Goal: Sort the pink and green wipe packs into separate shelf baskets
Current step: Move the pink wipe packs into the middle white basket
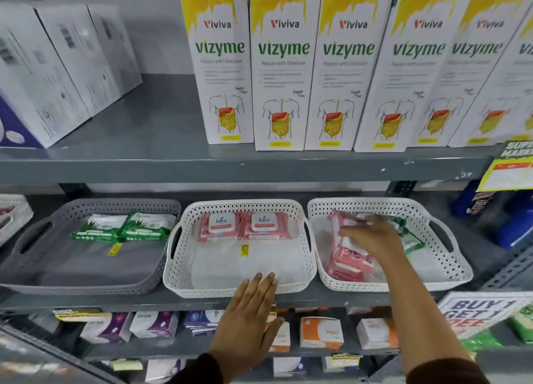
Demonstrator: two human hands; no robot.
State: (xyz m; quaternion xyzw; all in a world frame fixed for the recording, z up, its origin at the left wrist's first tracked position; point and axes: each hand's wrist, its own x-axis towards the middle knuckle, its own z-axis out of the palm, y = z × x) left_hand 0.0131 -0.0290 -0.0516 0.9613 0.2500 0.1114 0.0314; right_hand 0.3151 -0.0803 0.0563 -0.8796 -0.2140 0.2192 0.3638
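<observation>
My left hand (253,303) lies flat, empty; my right hand (372,236) blurs over pink packs (343,256), grip unclear. Kara packs (242,225) read clearly.

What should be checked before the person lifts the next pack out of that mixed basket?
1. Right hand on a pack in the right basket: ok, but firm grip: cannot tell.
2. Which colour it has taken: cannot tell; pink packs and a green pack both lie under it.
3. Room in the middle basket in front of its two pink packs: ok.
4. Room in the grey basket with its green packs: ok.
5. Left hand clear of the path: not ok, resting at the middle basket's front rim.
</observation>
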